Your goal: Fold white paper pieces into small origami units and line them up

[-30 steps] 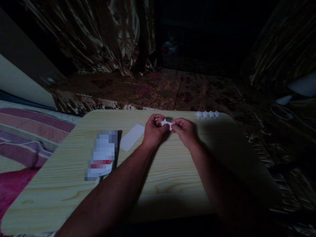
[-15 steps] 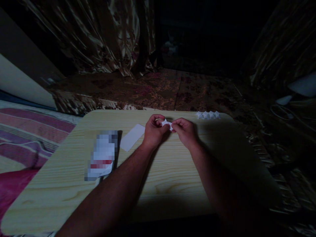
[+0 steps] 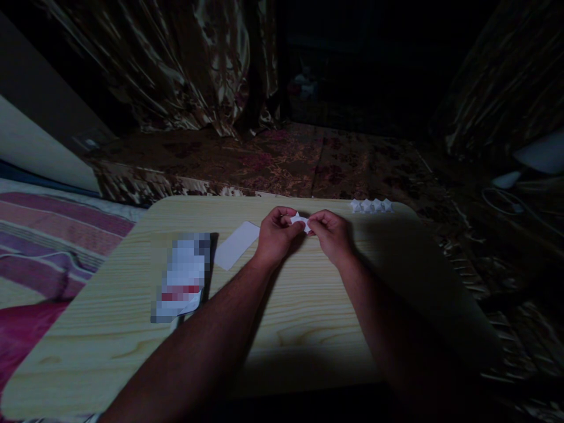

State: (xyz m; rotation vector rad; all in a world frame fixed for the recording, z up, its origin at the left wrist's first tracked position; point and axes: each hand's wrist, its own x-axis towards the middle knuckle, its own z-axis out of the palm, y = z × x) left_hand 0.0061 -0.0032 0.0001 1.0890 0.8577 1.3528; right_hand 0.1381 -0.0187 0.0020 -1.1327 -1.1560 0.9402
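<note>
Between my two hands, above the far middle of the table, is a small white folded paper star (image 3: 298,220). My left hand (image 3: 277,231) pinches it from the left, with the thumb lying over its front. From the other side, the thumb and fingertips of my right hand (image 3: 330,230) grip its right points. Parts of the star are hidden behind the fingers. Several finished-looking white paper stars (image 3: 371,205) sit in a row near the table's far right edge. Just left of my left hand lies a flat white paper rectangle (image 3: 237,245).
A phone-like item (image 3: 183,276), blurred by pixels, lies on the wooden table (image 3: 308,311) to the left. Striped bedding (image 3: 61,235) borders the table's left side. Behind are a patterned covered ledge (image 3: 264,158) and curtains (image 3: 211,64). A white lamp (image 3: 541,151) stands at right.
The star and my fingertips have shifted very slightly to the right, with both hands still gripping it. Everything else on the table stays in place.
</note>
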